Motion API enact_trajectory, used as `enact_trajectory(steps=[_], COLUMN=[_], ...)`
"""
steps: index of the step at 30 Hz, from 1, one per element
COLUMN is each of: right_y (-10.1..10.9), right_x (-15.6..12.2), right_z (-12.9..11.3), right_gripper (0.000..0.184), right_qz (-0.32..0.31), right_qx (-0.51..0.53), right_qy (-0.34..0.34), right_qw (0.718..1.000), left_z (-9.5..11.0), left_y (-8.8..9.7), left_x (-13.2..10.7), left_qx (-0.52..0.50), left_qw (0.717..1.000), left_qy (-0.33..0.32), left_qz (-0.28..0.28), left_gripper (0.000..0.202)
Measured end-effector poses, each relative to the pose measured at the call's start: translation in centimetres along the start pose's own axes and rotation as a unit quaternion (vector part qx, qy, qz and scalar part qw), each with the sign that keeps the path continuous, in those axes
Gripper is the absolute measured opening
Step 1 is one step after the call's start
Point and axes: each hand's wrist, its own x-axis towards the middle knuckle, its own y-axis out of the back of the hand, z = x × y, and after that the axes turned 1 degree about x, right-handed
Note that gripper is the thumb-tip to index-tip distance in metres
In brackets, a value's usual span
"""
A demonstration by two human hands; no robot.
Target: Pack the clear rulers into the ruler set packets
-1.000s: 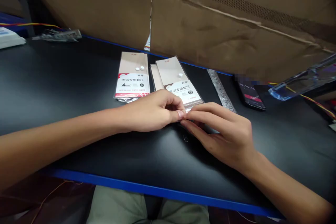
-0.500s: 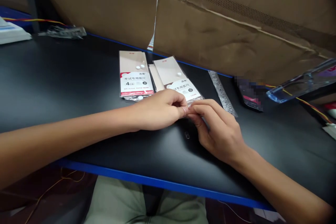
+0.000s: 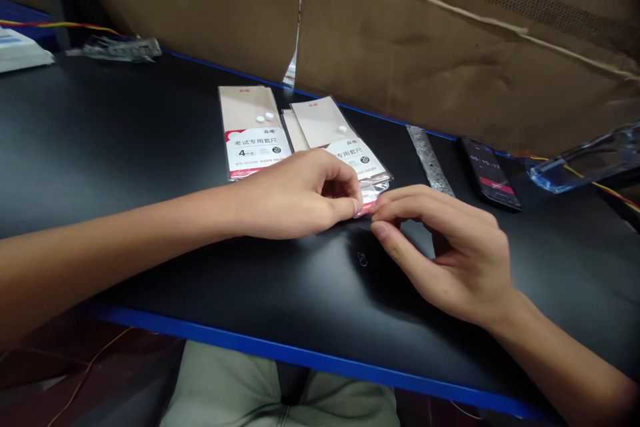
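Observation:
Thumb and fingertips of my left hand (image 3: 310, 197) are pinched at the near edge of a flat ruler-set packet (image 3: 371, 197); only its corner with a red strip shows. Just right of it, my right hand (image 3: 450, 247) is open, index fingertip close to the packet's edge and thumb slightly apart. Another ruler-set packet (image 3: 345, 130), with a white label and a white round button, lies over that corner. To the left lies a further packet (image 3: 253, 120) with a red and white label and two white buttons. A small clear ring-like piece (image 3: 363, 259) rests on the desk below my hands.
Beyond my right hand lie a clear patterned ruler (image 3: 429, 159), a phone (image 3: 490, 173) and a clear bluish plastic object (image 3: 583, 163). Crumpled clear plastic (image 3: 117, 49) is at the back left. A cardboard wall (image 3: 425, 60) stands behind the desk's blue-edged back.
My right hand has drawn away to the right from my left fingertips, and its thumb and index finger have parted. The packet's red-striped corner now shows between the hands.

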Motion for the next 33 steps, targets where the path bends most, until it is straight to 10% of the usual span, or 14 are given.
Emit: enact_trajectory(steps=[10,15,33], right_y=[0.7,0.6,0.5], right_x=[0.0,0.2,0.2], right_z=[0.1,0.1,-0.4], right_gripper=[0.021,0.021,0.019], right_qz=[-0.083,-0.101,-0.087], right_qx=[0.08,0.086,0.07], right_qy=[-0.008,-0.017,-0.017], right_qw=[0.993,0.991,0.994], left_z=[0.3,-0.6,-0.6], left_y=[6.0,9.0,8.7], left_x=[-0.9,-1.8,-1.6], left_qx=[0.211,0.194,0.249], left_qw=[0.975,0.98,0.965], left_qy=[-0.043,0.029,-0.036], left_qz=[0.055,-0.04,-0.071], left_gripper=[0.009,0.016,0.016])
